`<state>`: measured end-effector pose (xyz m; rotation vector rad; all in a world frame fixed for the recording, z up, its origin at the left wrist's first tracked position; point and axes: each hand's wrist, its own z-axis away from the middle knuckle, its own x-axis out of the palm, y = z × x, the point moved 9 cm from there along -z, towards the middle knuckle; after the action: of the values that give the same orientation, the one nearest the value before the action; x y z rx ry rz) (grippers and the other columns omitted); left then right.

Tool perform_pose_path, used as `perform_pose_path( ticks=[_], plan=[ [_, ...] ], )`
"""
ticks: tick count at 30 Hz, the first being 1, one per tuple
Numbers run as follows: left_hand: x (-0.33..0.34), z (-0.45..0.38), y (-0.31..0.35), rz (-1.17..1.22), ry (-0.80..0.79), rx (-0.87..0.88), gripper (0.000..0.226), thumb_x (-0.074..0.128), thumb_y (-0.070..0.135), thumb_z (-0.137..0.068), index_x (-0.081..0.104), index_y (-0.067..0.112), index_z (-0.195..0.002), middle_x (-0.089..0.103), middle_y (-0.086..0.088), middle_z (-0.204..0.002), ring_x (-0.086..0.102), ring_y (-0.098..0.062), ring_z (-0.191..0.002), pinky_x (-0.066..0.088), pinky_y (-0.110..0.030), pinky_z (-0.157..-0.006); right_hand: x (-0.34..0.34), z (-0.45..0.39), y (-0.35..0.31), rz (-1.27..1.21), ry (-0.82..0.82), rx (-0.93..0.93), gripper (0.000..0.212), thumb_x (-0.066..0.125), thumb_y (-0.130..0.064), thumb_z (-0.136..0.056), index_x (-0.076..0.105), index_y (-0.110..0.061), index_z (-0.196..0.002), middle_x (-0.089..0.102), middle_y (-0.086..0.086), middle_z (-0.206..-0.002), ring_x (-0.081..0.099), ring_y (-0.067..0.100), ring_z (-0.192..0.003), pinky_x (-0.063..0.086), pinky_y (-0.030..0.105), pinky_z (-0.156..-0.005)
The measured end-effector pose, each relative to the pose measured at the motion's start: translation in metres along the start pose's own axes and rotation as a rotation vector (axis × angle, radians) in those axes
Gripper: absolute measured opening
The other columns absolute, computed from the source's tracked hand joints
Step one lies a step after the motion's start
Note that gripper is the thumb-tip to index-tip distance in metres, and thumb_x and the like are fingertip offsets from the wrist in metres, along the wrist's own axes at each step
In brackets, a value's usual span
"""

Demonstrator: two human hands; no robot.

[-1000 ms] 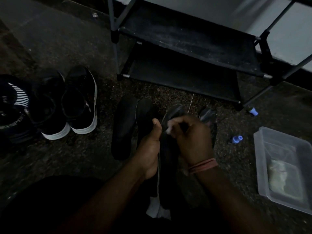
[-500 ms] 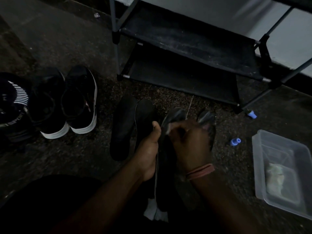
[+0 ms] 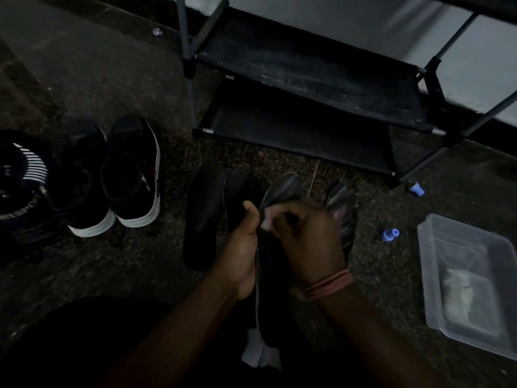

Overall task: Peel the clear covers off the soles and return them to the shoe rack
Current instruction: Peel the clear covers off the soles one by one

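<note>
A dark sole [image 3: 282, 189] in a shiny clear cover stands on edge between my hands. My left hand [image 3: 242, 247] grips its left side with the thumb up. My right hand [image 3: 305, 236] pinches the cover near the sole's top edge. Two bare black soles [image 3: 205, 214] lie on the floor just left of my hands. Another covered sole [image 3: 342, 217] lies to the right, partly behind my right hand. The black shoe rack [image 3: 313, 79] stands behind, its two shelves bare.
A pair of black sneakers with white soles [image 3: 112, 177] stands at the left, beside a dark striped shoe [image 3: 22, 175]. A clear plastic tub [image 3: 470, 278] sits at the right. Two small blue caps [image 3: 390, 234] lie on the floor near it.
My hands and the sole have stayed in place; the right fingers have shifted slightly on the cover. The view has tilted a little.
</note>
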<state>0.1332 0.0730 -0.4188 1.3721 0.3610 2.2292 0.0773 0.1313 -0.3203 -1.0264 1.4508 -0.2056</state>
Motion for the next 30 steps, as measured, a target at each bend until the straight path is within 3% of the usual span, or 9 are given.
perform_pose_path(
  ticks=[3,8,12,14,17,21,23,26,30],
  plan=[
    [-0.001,0.0,-0.009,-0.045,0.007,-0.048,0.076,0.025,0.069,-0.099,0.059,0.015,-0.14,0.065,-0.014,-0.136,0.062,-0.026,-0.127,0.05,-0.042,-0.105,-0.028,-0.006,0.019,0.122,0.142,0.072,0.012,0.067,-0.014,-0.088,0.074,-0.023,-0.085,0.07,-0.003,-0.088,0.063,0.009,-0.082,0.05,0.028,-0.08],
    [-0.006,0.002,0.005,-0.071,0.033,0.036,0.07,0.027,0.065,-0.1,0.065,0.013,-0.13,0.072,-0.015,-0.125,0.07,-0.023,-0.115,0.058,-0.033,-0.087,0.013,0.01,-0.027,0.122,-0.066,-0.113,0.011,0.065,-0.019,-0.09,0.074,-0.024,-0.091,0.065,-0.003,-0.087,0.062,0.009,-0.075,0.052,0.031,-0.069],
    [-0.005,-0.004,-0.015,-0.057,0.015,-0.06,0.077,0.03,0.072,-0.098,0.055,0.017,-0.145,0.058,-0.015,-0.145,0.055,-0.029,-0.135,0.039,-0.048,-0.117,-0.031,-0.01,0.02,0.112,0.13,0.059,0.013,0.07,-0.011,-0.086,0.075,-0.023,-0.089,0.071,-0.002,-0.091,0.066,0.013,-0.084,0.051,0.025,-0.081],
    [-0.005,-0.004,-0.015,-0.056,0.01,-0.053,0.076,0.03,0.071,-0.099,0.056,0.016,-0.145,0.059,-0.015,-0.143,0.056,-0.029,-0.135,0.038,-0.047,-0.117,-0.026,-0.006,0.005,0.175,0.108,-0.006,0.01,0.072,-0.013,-0.086,0.075,-0.022,-0.089,0.07,0.0,-0.088,0.064,0.013,-0.082,0.046,0.021,-0.077],
    [-0.012,-0.003,-0.003,-0.041,0.049,0.01,0.073,0.032,0.068,-0.099,0.06,0.013,-0.139,0.065,-0.018,-0.135,0.062,-0.029,-0.128,0.047,-0.043,-0.108,0.007,0.009,-0.029,0.143,-0.057,-0.122,0.008,0.068,-0.024,-0.091,0.076,-0.024,-0.092,0.065,-0.003,-0.085,0.061,0.009,-0.078,0.05,0.026,-0.072],
    [-0.007,-0.006,-0.013,-0.046,0.019,-0.041,0.075,0.036,0.071,-0.098,0.055,0.017,-0.145,0.057,-0.015,-0.146,0.052,-0.03,-0.138,0.031,-0.051,-0.121,-0.023,-0.01,0.01,0.139,0.104,-0.029,0.013,0.071,-0.009,-0.085,0.076,-0.021,-0.085,0.069,-0.002,-0.084,0.064,0.013,-0.081,0.053,0.033,-0.076],
    [-0.008,-0.005,-0.012,-0.052,0.026,-0.022,0.074,0.034,0.07,-0.099,0.057,0.015,-0.143,0.061,-0.015,-0.142,0.056,-0.029,-0.134,0.038,-0.049,-0.118,-0.015,-0.003,-0.002,0.183,0.079,-0.066,0.013,0.07,-0.008,-0.084,0.075,-0.021,-0.083,0.068,0.001,-0.083,0.063,0.017,-0.08,0.052,0.034,-0.074],
    [-0.008,-0.003,0.003,0.005,0.023,0.048,0.07,0.029,0.063,-0.102,0.065,0.01,-0.13,0.07,-0.018,-0.126,0.068,-0.026,-0.118,0.056,-0.036,-0.096,0.016,0.011,-0.029,0.105,-0.066,-0.125,0.012,0.066,-0.014,-0.087,0.076,-0.021,-0.09,0.066,0.001,-0.083,0.062,0.015,-0.079,0.051,0.034,-0.071],
    [-0.006,-0.005,-0.012,-0.013,0.007,-0.041,0.075,0.027,0.069,-0.099,0.058,0.016,-0.142,0.062,-0.015,-0.141,0.058,-0.028,-0.132,0.04,-0.047,-0.115,-0.024,-0.01,0.024,0.046,0.141,0.07,0.011,0.07,-0.014,-0.087,0.076,-0.022,-0.083,0.072,-0.005,-0.085,0.067,0.011,-0.082,0.054,0.034,-0.078]
  ],
)
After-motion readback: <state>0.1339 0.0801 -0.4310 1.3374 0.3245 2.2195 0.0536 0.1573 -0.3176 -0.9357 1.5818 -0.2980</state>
